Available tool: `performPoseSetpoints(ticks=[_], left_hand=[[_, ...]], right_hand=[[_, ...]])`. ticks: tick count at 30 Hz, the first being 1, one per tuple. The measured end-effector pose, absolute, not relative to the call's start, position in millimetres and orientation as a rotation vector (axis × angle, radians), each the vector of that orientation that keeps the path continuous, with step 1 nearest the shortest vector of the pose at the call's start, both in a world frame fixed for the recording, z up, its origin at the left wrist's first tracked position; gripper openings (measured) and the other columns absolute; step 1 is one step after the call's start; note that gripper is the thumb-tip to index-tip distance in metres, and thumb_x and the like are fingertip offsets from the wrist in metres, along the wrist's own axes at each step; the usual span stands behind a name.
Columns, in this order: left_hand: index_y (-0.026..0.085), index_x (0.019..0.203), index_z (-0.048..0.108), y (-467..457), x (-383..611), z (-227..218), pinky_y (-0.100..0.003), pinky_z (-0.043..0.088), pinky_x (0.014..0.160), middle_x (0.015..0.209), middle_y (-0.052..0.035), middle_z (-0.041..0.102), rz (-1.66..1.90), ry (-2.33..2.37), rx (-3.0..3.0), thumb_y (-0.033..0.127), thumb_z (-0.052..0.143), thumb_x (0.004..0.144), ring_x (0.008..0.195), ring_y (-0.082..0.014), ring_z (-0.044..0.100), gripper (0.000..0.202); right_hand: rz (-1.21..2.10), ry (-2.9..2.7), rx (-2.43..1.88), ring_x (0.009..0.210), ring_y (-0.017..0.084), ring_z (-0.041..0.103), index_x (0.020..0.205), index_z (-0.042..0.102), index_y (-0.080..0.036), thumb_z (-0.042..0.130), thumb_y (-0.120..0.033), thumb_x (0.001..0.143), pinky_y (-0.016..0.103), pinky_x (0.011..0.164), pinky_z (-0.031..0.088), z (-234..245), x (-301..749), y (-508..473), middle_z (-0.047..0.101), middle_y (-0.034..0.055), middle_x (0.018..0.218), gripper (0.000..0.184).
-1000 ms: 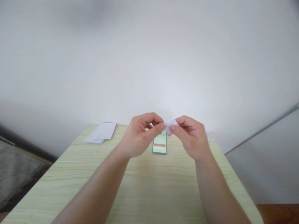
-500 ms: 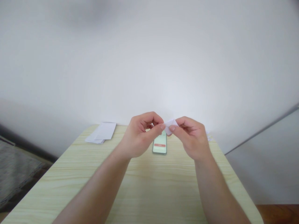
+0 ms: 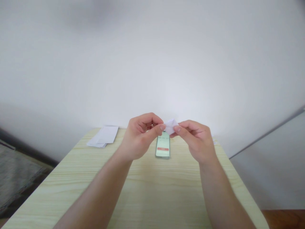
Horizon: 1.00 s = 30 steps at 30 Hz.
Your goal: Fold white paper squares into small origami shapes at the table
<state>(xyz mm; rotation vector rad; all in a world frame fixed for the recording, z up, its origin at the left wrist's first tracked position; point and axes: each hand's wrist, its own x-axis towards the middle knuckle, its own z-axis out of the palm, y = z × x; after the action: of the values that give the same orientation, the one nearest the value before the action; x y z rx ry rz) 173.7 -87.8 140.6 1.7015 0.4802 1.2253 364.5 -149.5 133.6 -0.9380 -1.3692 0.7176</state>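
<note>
A small folded piece of white paper [image 3: 171, 126] is held up between my two hands, above the far part of the table. My left hand [image 3: 143, 136] pinches its left corner between thumb and fingers. On the other side my right hand [image 3: 196, 138] grips the right corner, thumb in front. Crease lines show on the paper's face. Below and behind it lies a phone [image 3: 163, 153] with a lit, pale green screen, a row of digits and a red bar; the paper and fingers cover its top end.
White paper sheets [image 3: 108, 135] lie in a loose stack at the table's far left. More white pieces [image 3: 215, 142] show partly behind my right hand. The light wood table [image 3: 152, 190] meets a white wall [image 3: 152, 63] at the back.
My left hand has shifted slightly left, and more of the folded paper shows between the fingers, lying flatter. The phone's digits are now in view.
</note>
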Motion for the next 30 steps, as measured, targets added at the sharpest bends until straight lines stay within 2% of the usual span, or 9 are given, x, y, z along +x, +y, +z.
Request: performPoseSetpoints(ticks=[8,17,26,30], left_hand=[[0.017,0.081,0.070,-87.0,173.2,139.4,-0.027,0.040,0.060,0.070,-0.0020,0.065,1.227,0.478,1.704,0.029,0.076,0.088,0.067,-0.0132,0.055,0.015],[0.017,0.082,0.069,-87.5,170.0,142.4,-0.028,0.041,0.059,0.072,-0.0028,0.063,1.182,0.514,1.796,0.034,0.073,0.090,0.066,-0.0140,0.053,0.019],[0.017,0.080,0.068,-93.9,171.6,148.3,-0.027,0.041,0.063,0.071,-0.0002,0.063,1.107,0.663,2.020,0.030,0.069,0.091,0.068,-0.0125,0.054,0.018],[0.018,0.081,0.069,-92.5,172.0,144.7,-0.027,0.036,0.059,0.066,0.0015,0.057,1.150,0.693,2.018,0.029,0.070,0.090,0.063,-0.0115,0.046,0.014]], right_hand=[[0.639,-1.435,-0.990,0.080,0.018,0.074,0.085,0.079,-0.022,0.075,-0.037,0.092,0.030,0.072,0.058,136.0,363.9,-153.0,0.080,0.0040,0.084,0.017],[0.696,-1.395,-0.981,0.080,0.021,0.075,0.090,0.080,-0.022,0.079,-0.038,0.088,0.034,0.073,0.059,134.6,363.2,-151.4,0.080,0.0046,0.085,0.016],[0.672,-1.437,-1.078,0.076,0.017,0.069,0.089,0.077,-0.022,0.079,-0.037,0.087,0.030,0.069,0.054,132.0,364.4,-148.7,0.077,0.0023,0.084,0.015],[0.684,-1.532,-1.118,0.078,0.018,0.070,0.086,0.077,-0.022,0.076,-0.036,0.088,0.031,0.072,0.055,135.4,364.0,-150.9,0.076,0.0016,0.083,0.014]])
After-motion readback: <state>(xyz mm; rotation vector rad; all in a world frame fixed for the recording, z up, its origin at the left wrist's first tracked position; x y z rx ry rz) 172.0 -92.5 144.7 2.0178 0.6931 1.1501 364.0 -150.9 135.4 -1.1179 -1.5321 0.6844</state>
